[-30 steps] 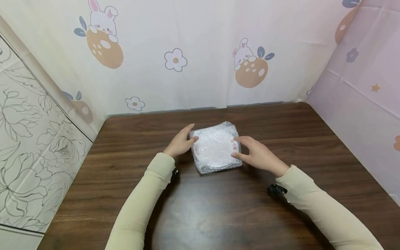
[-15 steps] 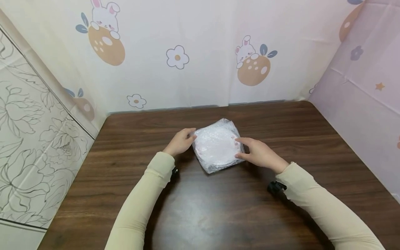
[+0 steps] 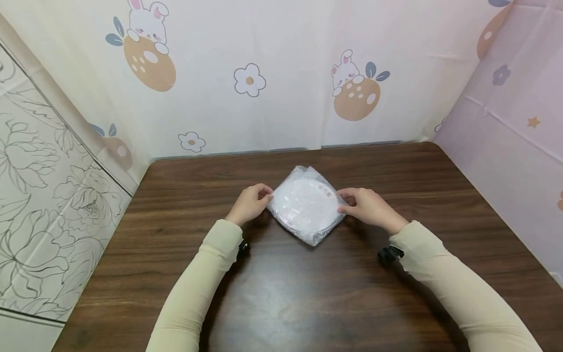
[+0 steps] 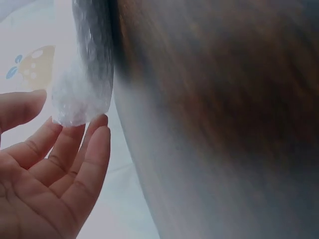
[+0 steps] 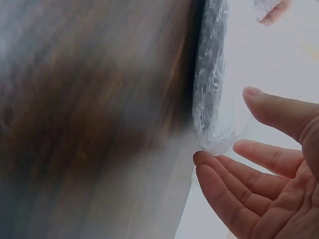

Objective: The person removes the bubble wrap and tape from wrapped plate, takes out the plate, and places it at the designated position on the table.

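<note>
A flat package (image 3: 305, 203) in clear bubble wrap lies on the table, one corner pointing toward the person. Through the wrap shows a round white shape with small reddish print near its upper right edge. My left hand (image 3: 249, 203) has its fingertips at the left corner; in the left wrist view, the fingers (image 4: 75, 149) meet the wrapped end while the thumb stands apart. At the opposite corner, my right hand (image 3: 367, 208) touches the wrap. In the right wrist view, its relaxed fingers (image 5: 239, 191) reach the corner (image 5: 214, 134), the thumb spread away.
The dark wood table (image 3: 281, 298) ends at a printed curtain (image 3: 286, 73) behind and another curtain (image 3: 514, 98) on the right. A panel with line-drawn flowers (image 3: 48, 195) borders the left. Small black devices (image 3: 389, 255) sit under both wrists.
The package has turned clockwise on the table, so its corners now point left, right and toward the person. Both hands have stayed at its sides, fingers shifting to the corners.
</note>
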The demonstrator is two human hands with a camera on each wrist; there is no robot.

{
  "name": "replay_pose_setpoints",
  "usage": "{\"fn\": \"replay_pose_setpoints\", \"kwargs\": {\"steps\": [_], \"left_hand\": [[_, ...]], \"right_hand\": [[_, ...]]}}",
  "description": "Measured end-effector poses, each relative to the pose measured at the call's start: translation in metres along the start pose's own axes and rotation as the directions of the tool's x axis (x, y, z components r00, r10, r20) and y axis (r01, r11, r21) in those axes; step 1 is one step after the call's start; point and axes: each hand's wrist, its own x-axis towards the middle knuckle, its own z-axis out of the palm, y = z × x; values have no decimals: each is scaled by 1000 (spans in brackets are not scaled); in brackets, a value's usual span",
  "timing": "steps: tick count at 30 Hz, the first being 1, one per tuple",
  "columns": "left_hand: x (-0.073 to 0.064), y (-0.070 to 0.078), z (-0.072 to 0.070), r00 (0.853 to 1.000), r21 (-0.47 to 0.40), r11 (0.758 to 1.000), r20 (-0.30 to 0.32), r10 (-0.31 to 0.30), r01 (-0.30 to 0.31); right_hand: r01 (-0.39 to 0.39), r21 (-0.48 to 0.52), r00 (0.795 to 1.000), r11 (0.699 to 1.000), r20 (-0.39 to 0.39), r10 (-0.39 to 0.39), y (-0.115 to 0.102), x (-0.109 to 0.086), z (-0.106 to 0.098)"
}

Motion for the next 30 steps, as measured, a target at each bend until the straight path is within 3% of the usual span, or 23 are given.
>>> {"fn": "replay_pose_setpoints", "kwargs": {"steps": [8,16,30], "left_hand": [[-7,2,1,998,39,999,59,-25,22],[-11,5,4,992,23,999,122,-25,22],[-22,14,11,974,-132,991,225,-4,35]], "right_hand": [[-9,4,1000,1000,-27,10,7,9,-4],[-21,17,999,1000,-41,22,15,16,-7],[-46,30,999,998,-27,47,25,29,-13]]}}
